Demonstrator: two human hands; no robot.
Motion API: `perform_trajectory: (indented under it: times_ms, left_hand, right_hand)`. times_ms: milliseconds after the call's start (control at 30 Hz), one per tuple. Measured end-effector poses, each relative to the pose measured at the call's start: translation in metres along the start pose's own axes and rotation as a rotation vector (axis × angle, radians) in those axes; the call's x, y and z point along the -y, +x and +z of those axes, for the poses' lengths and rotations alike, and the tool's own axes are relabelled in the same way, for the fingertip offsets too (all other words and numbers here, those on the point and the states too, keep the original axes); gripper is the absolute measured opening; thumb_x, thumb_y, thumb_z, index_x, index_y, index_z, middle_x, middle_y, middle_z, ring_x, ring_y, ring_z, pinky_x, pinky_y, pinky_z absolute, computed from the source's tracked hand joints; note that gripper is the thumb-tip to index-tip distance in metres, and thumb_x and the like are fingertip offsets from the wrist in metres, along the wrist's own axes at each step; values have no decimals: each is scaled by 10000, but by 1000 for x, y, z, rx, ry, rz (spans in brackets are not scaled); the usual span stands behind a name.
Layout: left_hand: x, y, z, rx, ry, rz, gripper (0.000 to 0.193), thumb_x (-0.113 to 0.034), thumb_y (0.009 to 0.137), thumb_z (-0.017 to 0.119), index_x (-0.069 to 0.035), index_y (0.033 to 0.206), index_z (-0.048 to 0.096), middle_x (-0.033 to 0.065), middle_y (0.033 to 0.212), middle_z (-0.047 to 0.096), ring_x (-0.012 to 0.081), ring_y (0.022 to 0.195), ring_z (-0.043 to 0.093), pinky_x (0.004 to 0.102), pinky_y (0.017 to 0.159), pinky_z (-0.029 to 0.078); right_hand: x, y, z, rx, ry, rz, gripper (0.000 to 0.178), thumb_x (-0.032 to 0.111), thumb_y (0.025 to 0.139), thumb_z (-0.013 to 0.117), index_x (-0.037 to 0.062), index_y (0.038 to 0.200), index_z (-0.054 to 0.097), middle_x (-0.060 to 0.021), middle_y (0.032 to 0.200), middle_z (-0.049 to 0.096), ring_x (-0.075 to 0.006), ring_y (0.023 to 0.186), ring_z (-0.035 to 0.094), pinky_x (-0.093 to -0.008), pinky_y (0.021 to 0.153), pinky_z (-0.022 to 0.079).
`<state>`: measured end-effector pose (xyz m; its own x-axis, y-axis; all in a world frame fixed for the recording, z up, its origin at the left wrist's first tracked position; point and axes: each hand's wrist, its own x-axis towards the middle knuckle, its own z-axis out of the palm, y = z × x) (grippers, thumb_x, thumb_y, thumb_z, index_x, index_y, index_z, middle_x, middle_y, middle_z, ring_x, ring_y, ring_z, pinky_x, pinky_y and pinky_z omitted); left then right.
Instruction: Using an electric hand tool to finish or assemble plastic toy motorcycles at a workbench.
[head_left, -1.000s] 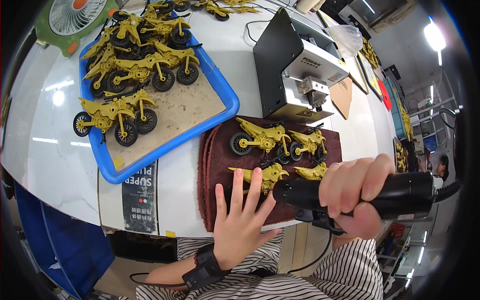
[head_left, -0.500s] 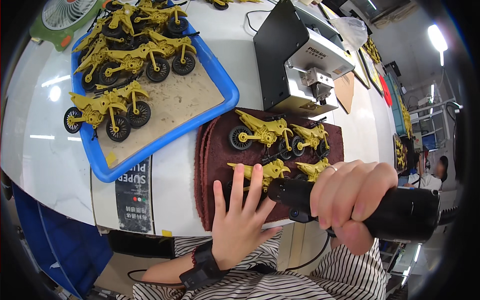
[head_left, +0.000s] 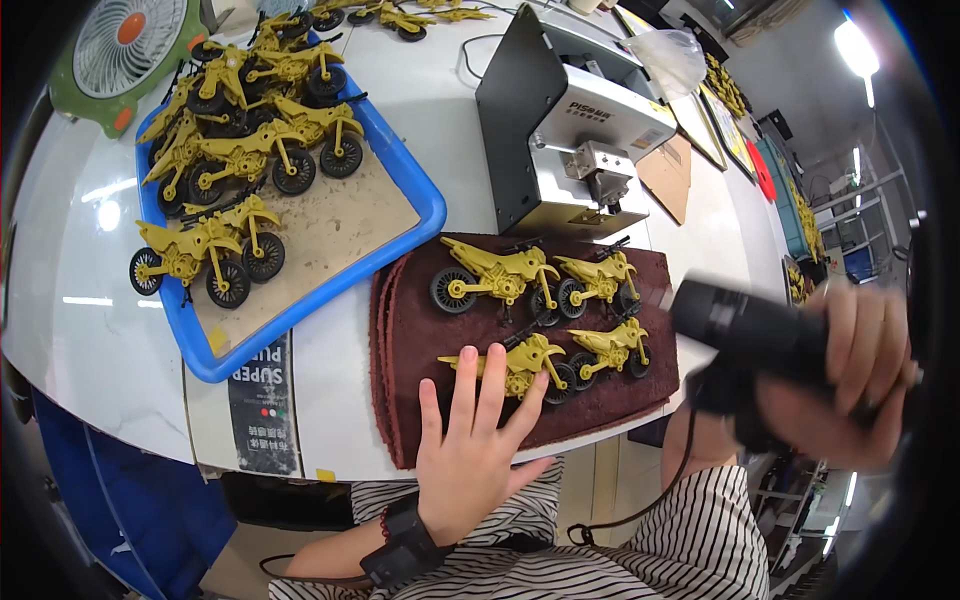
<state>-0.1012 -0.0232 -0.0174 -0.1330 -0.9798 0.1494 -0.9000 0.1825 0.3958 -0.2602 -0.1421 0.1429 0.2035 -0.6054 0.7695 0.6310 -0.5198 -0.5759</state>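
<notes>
Toward the right side, my right hand (head_left: 850,365) is wrapped round a black cylindrical electric screwdriver (head_left: 745,320), blurred by motion, its front end pointing left. My left hand (head_left: 475,460) is open, fingers spread, the fingertips over the near-left yellow toy motorcycle (head_left: 527,362) and partly covering it. That toy lies on its side on a dark red cloth pad (head_left: 590,405). Three more share the pad: the near-right motorcycle (head_left: 610,348), the far-left motorcycle (head_left: 500,275) and the far-right motorcycle (head_left: 597,280). A black device (head_left: 405,540) is strapped to my left wrist.
Left of the pad stands a blue-rimmed tray (head_left: 432,205) with several toy motorcycles (head_left: 250,140) piled in it. A black and silver machine (head_left: 570,130) stands behind the pad. At the far left is a green fan (head_left: 130,50). A cable (head_left: 640,515) hangs by my lap.
My right hand has swung the screwdriver right, away from the pad, uncovering the near-right motorcycle. My left hand stays on the near-left one. The whole view has shifted slightly.
</notes>
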Motion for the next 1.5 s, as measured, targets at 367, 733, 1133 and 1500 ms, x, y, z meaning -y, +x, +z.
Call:
perform_trajectory:
  times_ms: [367, 733, 1133, 1500]
  left_hand:
    - [-1, 9, 2, -33, -21, 91, 650, -555, 719, 614, -188, 1248, 526, 233, 1383, 316, 479, 1281, 246, 608, 1007, 195]
    - [-3, 10, -2, 29, -25, 78, 823, -670, 600, 638, -215, 1271, 501, 231, 1382, 306, 487, 1285, 225, 601, 1015, 188]
    - [0, 11, -1, 8, -12, 102, 752, -632, 576, 659, -211, 1189, 546, 132, 1374, 364, 478, 1270, 247, 623, 1018, 174]
    - [0, 11, -1, 38, -45, 89, 754, -615, 593, 664, -211, 1216, 535, 143, 1389, 340, 471, 1271, 245, 611, 1027, 176]
  right_hand:
    - [-60, 42, -57, -240, -242, 151, 186, 54, 729, 590, -8, 886, 513, -94, 659, 503, -203, 563, 518, -331, 599, 447]
    - [-56, 37, -50, -204, -230, 255, 179, 95, 763, 566, 17, 908, 496, -73, 668, 493, -182, 562, 502, -317, 592, 427]
    - [-30, -31, 10, -43, -169, 409, 256, 87, 740, 613, 76, 865, 390, -41, 670, 487, -157, 511, 504, -307, 544, 438]
    - [-41, -36, 23, -53, -349, 552, 282, 118, 750, 679, 96, 836, 412, -19, 625, 485, -147, 506, 499, -296, 530, 436]
